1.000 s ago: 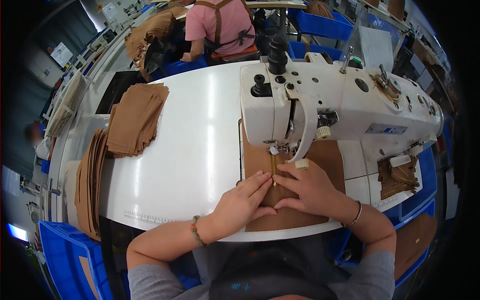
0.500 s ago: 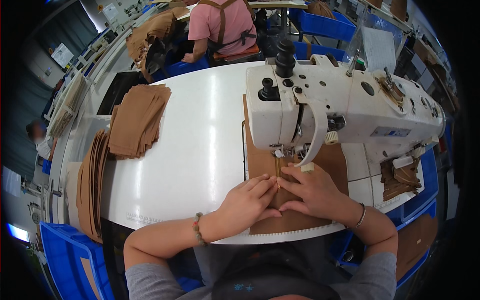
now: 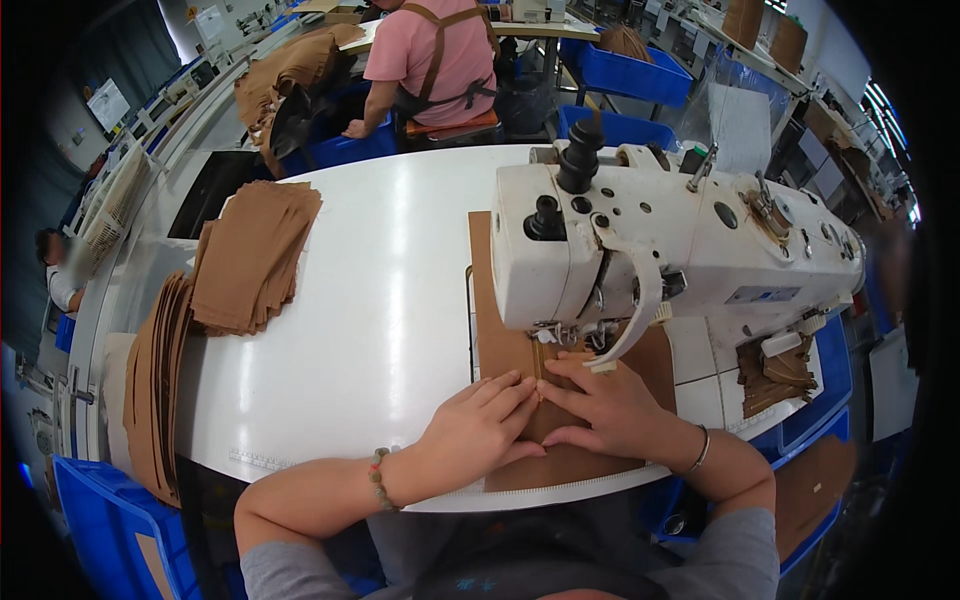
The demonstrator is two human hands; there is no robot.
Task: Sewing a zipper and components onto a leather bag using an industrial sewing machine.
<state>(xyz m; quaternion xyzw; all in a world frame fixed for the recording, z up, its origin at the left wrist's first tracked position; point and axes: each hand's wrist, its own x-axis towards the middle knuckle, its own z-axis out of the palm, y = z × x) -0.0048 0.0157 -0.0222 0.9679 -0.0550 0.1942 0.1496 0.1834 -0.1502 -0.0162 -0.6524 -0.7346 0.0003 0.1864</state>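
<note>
A brown fabric piece [image 3: 500,350] lies flat on the white table under the head of a white sewing machine [image 3: 670,250]. My left hand [image 3: 480,425] presses flat on the fabric, fingers pointing toward the needle area. My right hand [image 3: 605,405] lies flat beside it, fingertips just below the presser foot [image 3: 548,340]. Both hands touch along a seam line running down the fabric. A bracelet sits on each wrist.
A loose stack of brown fabric pieces [image 3: 255,255] lies on the table [image 3: 380,300] at the left, with more pieces [image 3: 155,385] hanging over the left edge. Blue bins [image 3: 95,520] stand below. A person in a pink shirt [image 3: 425,60] sits at the far side.
Both hands have slid slightly forward with the fabric toward the presser foot. The view has shifted a little.
</note>
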